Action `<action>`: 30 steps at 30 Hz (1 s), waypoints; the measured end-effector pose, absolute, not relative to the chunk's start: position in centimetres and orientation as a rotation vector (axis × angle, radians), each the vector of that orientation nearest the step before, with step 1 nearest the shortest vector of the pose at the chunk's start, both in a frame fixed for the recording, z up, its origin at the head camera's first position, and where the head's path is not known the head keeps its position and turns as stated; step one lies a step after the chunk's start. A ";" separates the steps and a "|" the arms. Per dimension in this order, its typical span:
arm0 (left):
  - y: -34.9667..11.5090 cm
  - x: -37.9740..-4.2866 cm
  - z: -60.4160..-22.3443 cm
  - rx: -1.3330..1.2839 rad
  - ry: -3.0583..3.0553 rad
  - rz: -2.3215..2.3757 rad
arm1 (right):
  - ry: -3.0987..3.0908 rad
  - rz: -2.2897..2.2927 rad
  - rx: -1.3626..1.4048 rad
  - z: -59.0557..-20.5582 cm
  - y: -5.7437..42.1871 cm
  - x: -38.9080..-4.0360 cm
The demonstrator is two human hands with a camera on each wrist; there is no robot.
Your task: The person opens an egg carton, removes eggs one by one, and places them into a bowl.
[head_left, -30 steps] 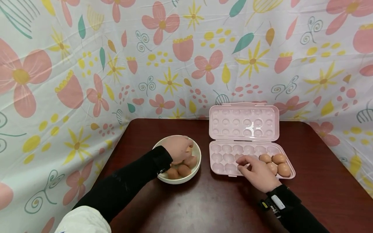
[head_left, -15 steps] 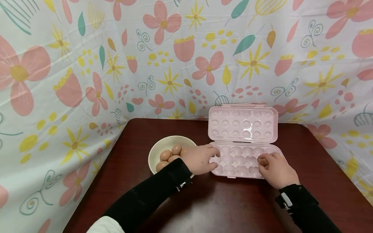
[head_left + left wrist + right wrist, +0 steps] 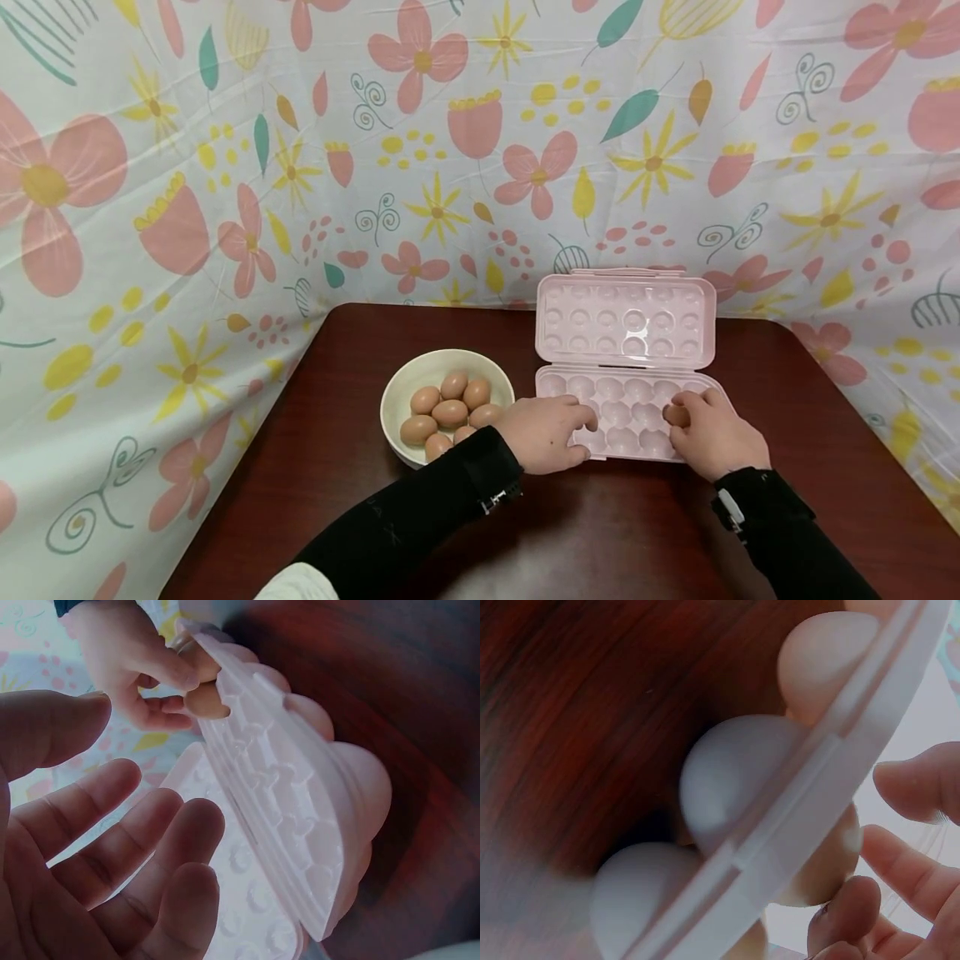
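Observation:
In the head view, my right hand point(image 3: 718, 437) is over the right part of the pink egg carton point(image 3: 577, 446), thumb and fingers around a brown egg point(image 3: 677, 415). The left wrist view shows that egg point(image 3: 208, 703) between its fingertips, with another behind it. Fingertips meet the egg point(image 3: 825, 862) just above the carton's rim in the right wrist view. My left hand point(image 3: 542, 433) hovers at the carton's front left, fingers loosely bent and holding nothing. The right hand hides the carton's right end.
A cream bowl point(image 3: 397, 400) with several brown eggs point(image 3: 450, 414) stands left of the carton, partly behind the left forearm. The carton's lid point(image 3: 626, 321) stands raised at the back, near the flowered cloth point(image 3: 480, 192). All rests on a dark red table point(image 3: 600, 533).
My left hand has come out of the bowl and moved right to the carton's front left. My right hand has shifted right and now holds an egg at the carton's right end.

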State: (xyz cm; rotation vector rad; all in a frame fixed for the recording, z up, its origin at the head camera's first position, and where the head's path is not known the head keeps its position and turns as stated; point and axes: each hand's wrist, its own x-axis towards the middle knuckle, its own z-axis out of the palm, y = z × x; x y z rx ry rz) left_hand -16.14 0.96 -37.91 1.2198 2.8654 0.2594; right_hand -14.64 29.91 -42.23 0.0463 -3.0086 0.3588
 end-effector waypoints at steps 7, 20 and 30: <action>1.6 -16.0 -38.5 1.217 2.858 0.248 | -3.043 0.297 0.032 -42.6 30.3 -15.4; 1.8 -16.1 -38.9 1.191 2.854 0.234 | -3.075 0.294 0.029 -42.8 30.4 -16.9; 1.6 -16.5 -38.8 1.150 2.935 0.268 | -3.018 0.369 -0.013 -42.1 30.7 -16.2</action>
